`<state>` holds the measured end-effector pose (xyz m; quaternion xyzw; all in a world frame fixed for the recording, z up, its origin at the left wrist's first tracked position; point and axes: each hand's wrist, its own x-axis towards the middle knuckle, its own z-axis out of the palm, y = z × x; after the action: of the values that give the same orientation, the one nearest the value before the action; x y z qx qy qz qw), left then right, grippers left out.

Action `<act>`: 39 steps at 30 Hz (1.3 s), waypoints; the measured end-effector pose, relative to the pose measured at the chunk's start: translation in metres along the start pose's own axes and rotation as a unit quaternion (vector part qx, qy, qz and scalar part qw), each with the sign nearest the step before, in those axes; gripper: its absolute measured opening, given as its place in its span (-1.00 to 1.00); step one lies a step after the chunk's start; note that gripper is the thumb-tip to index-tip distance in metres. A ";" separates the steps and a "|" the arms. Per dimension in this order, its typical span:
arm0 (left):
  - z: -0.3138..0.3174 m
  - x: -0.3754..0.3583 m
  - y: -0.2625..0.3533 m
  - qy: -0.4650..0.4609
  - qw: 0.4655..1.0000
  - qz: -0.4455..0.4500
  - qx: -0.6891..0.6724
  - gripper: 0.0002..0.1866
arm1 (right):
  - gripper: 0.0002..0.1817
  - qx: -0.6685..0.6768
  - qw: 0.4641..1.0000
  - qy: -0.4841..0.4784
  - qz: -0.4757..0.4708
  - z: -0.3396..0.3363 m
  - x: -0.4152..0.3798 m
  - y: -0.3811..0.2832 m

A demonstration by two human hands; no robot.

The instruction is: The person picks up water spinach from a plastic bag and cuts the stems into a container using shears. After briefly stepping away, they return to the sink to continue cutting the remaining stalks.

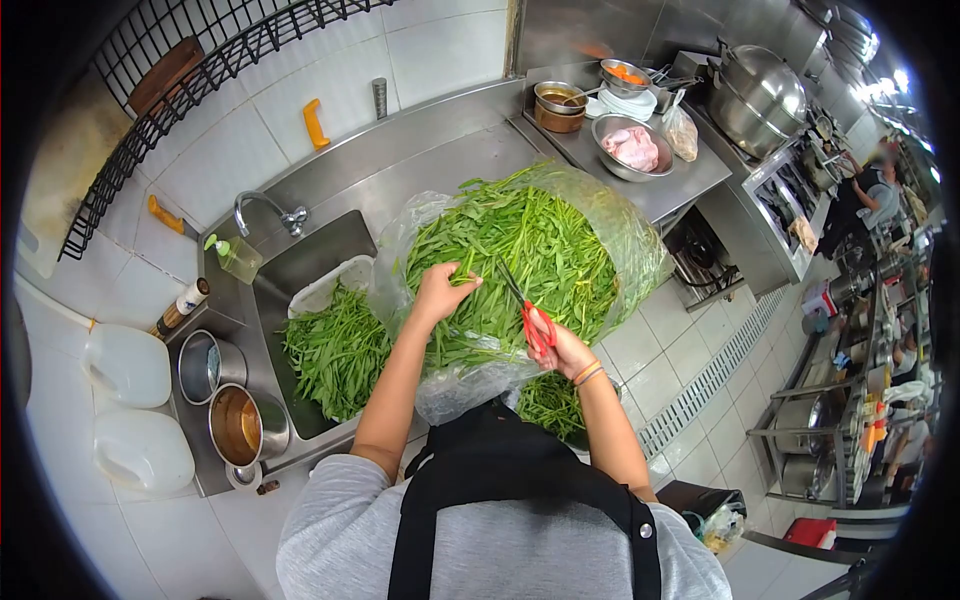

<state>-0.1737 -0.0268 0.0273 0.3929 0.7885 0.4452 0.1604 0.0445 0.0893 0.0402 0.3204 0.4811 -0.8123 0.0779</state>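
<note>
A large heap of leafy green stems, resembling water spinach, fills an open clear plastic bag in front of me. My left hand is at the heap's left side, its fingers closed on some of the stems. Red-handled scissors are gripped in my right hand, their dark blades pointing up and left over the greens. To the left, more greens lie in a white basket in the sink. Below my right hand, another pile of greens is partly hidden by my apron.
The sink has a tap behind it. Metal pots and white jugs stand at left. A bowl of raw meat and a large steamer pot are at back right. A person stands farther right.
</note>
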 end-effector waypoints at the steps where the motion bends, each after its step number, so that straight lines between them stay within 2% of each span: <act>1: -0.001 0.000 0.001 0.007 1.000 -0.016 0.000 -0.77 | -0.35 0.003 1.000 -0.010 -0.001 0.000 -0.006 -0.003; 5: -0.004 -0.002 0.001 -0.003 1.000 -0.018 -0.024 -0.72 | -0.35 0.004 1.000 -0.028 0.013 -0.008 -0.005 0.007; 7: -0.001 -0.004 0.003 -0.029 0.999 0.023 -0.032 -0.73 | -0.38 0.017 1.000 -0.016 0.012 -0.004 -0.001 0.004; 9: 0.003 -0.004 0.004 -0.020 0.999 0.024 -0.021 -0.73 | -0.42 0.014 0.999 0.011 -0.041 -0.001 0.010 0.004; 11: 0.001 -0.003 0.003 -0.006 1.000 0.027 -0.007 -0.74 | -0.46 0.012 0.999 0.012 -0.034 -0.005 0.016 0.005; 14: -0.008 -0.006 0.008 0.015 0.999 -0.020 -0.040 -0.78 | -0.45 -0.031 0.999 0.008 -0.035 -0.016 0.016 0.017; 16: -0.021 -0.012 0.004 0.052 0.998 -0.022 -0.035 -0.79 | -0.45 -0.040 0.998 0.020 -0.032 -0.013 0.001 0.016; 18: -0.047 -0.025 0.009 0.081 0.992 -0.068 -0.073 -0.79 | -0.43 -0.022 0.999 0.024 -0.026 -0.015 -0.010 0.012; 20: -0.076 -0.041 0.004 0.157 0.984 -0.038 -0.076 -0.81 | -0.42 -0.006 0.999 0.034 -0.037 -0.018 -0.012 0.011; 23: -0.111 -0.064 -0.006 0.153 0.978 -0.079 -0.115 -0.87 | -0.38 -0.013 0.997 0.039 -0.061 -0.016 -0.010 0.001; 26: -0.113 -0.073 -0.024 0.107 0.984 -0.093 -0.106 -0.88 | -0.37 -0.095 0.986 -0.021 -0.136 0.009 0.002 -0.014; 28: -0.107 -0.073 -0.033 0.069 0.985 -0.106 -0.121 -0.89 | -0.37 -0.117 0.984 -0.021 -0.130 0.028 0.021 -0.017; 31: -0.099 -0.071 -0.024 0.088 0.984 -0.084 -0.129 -0.87 | -0.34 -0.164 0.979 -0.045 -0.114 0.048 0.030 -0.018; 33: -0.099 -0.069 -0.016 0.107 0.982 -0.082 -0.133 -0.87 | -0.32 -0.176 0.975 -0.108 -0.081 0.056 0.025 -0.012; 34: -0.100 -0.069 -0.012 0.107 0.981 -0.071 -0.147 -0.87 | -0.35 -0.126 0.979 -0.154 -0.052 0.057 0.024 -0.004; 35: -0.099 -0.069 -0.009 0.106 0.979 -0.060 -0.162 -0.88 | -0.35 -0.129 0.977 -0.160 -0.049 0.057 0.021 0.000; 37: -0.098 -0.069 -0.008 0.114 0.979 -0.056 -0.162 -0.88 | -0.30 -0.040 0.970 -0.236 0.030 0.057 0.013 0.003; 39: -0.096 -0.068 -0.005 0.099 0.975 -0.069 -0.189 -0.89 | -0.28 -0.059 0.971 -0.230 0.038 0.056 0.012 0.005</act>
<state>-0.1901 -0.1357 0.0693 0.2537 0.7276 0.6105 0.1831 0.0120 0.0423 0.0480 0.1375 0.4845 -0.8310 0.2363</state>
